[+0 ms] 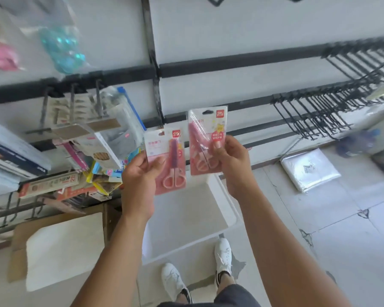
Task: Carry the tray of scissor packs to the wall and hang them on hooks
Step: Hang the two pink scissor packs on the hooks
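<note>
My left hand (140, 173) holds a pink scissor pack (166, 160) by its lower left side. My right hand (233, 160) grips a second pink scissor pack (206, 138), held slightly higher and to the right. Both packs are upright in front of the white wall panel (231, 41). Below my hands a white tray (186, 218) lies on the floor; its visible bottom is bare. Rows of black bare hooks (315, 114) stick out from the wall rails to the right.
Hooks on the left carry stationery packs (93, 120), with books and boxes (49, 182) stacked beneath. A cardboard box with a white sheet (62, 249) sits at lower left. A plastic-wrapped bundle (308, 169) lies on the tiled floor at right. My white shoes (222, 255) stand by the tray.
</note>
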Motion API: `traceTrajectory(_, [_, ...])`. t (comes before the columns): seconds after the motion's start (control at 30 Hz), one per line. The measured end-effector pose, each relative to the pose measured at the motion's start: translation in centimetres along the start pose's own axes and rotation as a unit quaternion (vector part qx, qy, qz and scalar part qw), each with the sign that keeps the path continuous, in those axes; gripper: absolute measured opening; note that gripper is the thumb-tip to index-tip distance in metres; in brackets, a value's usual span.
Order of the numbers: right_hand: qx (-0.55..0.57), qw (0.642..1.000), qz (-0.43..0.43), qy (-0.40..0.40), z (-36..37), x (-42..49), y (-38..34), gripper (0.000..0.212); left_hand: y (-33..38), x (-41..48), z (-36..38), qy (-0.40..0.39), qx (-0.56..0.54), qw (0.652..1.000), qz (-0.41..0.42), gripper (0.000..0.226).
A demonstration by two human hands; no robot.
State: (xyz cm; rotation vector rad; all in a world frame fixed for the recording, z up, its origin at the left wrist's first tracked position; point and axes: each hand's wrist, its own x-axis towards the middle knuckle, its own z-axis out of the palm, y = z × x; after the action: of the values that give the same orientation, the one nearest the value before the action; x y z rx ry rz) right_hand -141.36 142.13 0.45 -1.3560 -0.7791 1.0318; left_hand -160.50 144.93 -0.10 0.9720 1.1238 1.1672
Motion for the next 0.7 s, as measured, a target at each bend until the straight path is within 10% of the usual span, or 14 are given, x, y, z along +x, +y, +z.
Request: traceTrajectory(0.7, [0.093,0.977,-0.184,-0.051,-13.0,-1.6,-16.7,0.009,12.6,-7.3,16.4,0.025,-0.051,0.978,0.202,0.025])
